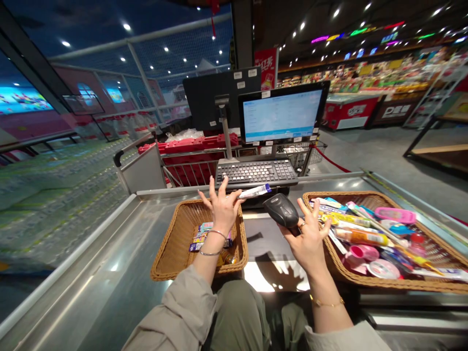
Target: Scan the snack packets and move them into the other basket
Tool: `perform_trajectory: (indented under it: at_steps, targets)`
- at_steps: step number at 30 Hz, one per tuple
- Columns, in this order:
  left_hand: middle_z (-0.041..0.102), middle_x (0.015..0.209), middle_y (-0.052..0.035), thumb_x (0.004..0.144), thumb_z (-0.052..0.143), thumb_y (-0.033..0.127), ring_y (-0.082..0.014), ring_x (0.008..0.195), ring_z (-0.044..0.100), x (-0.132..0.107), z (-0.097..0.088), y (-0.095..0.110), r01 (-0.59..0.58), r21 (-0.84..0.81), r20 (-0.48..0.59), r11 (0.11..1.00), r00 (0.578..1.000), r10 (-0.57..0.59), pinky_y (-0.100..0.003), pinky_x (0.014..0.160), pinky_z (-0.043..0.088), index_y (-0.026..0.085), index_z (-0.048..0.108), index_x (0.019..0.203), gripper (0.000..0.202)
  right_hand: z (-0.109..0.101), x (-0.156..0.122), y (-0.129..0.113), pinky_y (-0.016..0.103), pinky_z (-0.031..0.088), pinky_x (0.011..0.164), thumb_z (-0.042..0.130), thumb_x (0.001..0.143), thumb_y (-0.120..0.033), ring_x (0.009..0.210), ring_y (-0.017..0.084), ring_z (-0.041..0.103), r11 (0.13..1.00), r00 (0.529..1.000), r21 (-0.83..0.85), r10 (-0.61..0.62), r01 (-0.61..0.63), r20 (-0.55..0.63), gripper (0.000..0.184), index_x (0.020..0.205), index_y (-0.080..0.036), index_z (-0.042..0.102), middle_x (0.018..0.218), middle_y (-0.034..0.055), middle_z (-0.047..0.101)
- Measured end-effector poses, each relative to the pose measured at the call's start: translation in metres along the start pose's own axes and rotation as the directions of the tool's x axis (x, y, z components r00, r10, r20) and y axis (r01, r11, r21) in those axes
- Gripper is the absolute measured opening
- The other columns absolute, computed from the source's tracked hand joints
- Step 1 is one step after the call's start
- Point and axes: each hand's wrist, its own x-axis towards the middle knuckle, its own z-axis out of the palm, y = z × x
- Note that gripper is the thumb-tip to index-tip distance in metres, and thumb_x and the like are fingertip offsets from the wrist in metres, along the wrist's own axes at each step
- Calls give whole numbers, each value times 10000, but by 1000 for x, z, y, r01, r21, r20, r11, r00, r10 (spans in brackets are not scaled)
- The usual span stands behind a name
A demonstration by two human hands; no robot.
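Observation:
Between thumb and forefinger, my left hand (224,210) pinches a slim white package with a blue end (255,191), its other fingers spread out. That hand is above a wicker basket (166,243) holding several small colourful packs (201,236), partly covered by my wrist. A black barcode scanner (281,209) is in my right hand (309,239), gripped near the thumb while the other fingers stick out. The scanner's head tilts up towards the package, apart from it. Its handle is mostly hidden by my hand.
On the right, a second wicker basket (365,281) is heaped with packaged goods, including a pink case (395,215). A keyboard (258,171) and a lit monitor (281,114) stand behind the metal counter (120,234). Red baskets (193,144) are beyond it.

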Motion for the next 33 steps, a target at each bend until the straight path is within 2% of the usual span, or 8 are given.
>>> perform_trajectory:
  at_steps: [3,7,10,13,17,25,30,33]
  targets:
    - [464,1555,-24,852,711,394,-385,1536,144,2,0,4,-12,-4,-4,1000,1000,12,-752,1124,-132,357,757,1039,196,-4,1,0,738,27,1152,592,886,-408,1540,372,150,1000,1000,-8,21,-21,-21,232,876,-193,680,1510,148,495]
    - [462,1557,-23,851,713,395,-392,1534,148,4,0,11,-14,-18,5,1000,1000,14,-755,1127,-116,357,763,1024,185,-10,2,1,768,37,1134,573,898,-397,1538,381,147,999,999,-21,42,-42,-35,227,873,-200,683,1514,130,495]
    - [454,1563,-28,856,707,385,-387,1536,142,7,-1,16,-21,-30,13,999,1000,21,-757,1130,-105,353,761,1030,185,-14,2,3,747,37,1155,569,900,-395,1541,370,143,998,997,-36,50,-52,-56,232,868,-197,684,1517,129,492]
    - [465,1555,-32,849,712,388,-383,1536,147,10,0,23,-24,-34,24,999,999,25,-747,1138,-104,348,760,1024,186,-19,2,7,713,41,1179,571,900,-391,1545,358,134,995,995,-60,68,-73,-79,228,905,-200,696,1528,121,482]
    - [473,1550,-17,845,714,406,-383,1534,154,14,2,32,-40,-44,22,998,999,41,-736,1143,-116,361,760,1028,193,-26,2,13,745,19,1155,584,889,-380,1537,387,148,991,989,-77,100,-109,-105,229,972,-206,706,1529,127,477]
    - [462,1558,-11,859,698,417,-380,1535,151,23,8,53,-82,-74,19,994,996,83,-727,1156,-97,374,759,1035,191,-38,0,29,785,-17,1102,613,854,-466,1524,426,158,976,961,-25,210,-218,-177,318,1029,-216,703,1512,132,494]
    - [459,1559,0,859,694,430,-378,1536,148,26,12,68,-100,-99,16,990,995,102,-719,1164,-97,377,760,1034,195,-47,0,35,769,-2,1100,633,827,-500,1497,459,219,966,932,3,250,-258,-263,323,877,-186,689,1479,155,528]
    - [457,1561,-4,862,690,435,-377,1537,146,28,15,77,-121,-115,16,986,992,123,-716,1163,-109,372,758,1039,200,-54,2,35,759,0,1115,629,831,-514,1498,453,225,959,919,-8,271,-285,-286,341,918,-190,694,1480,150,530]
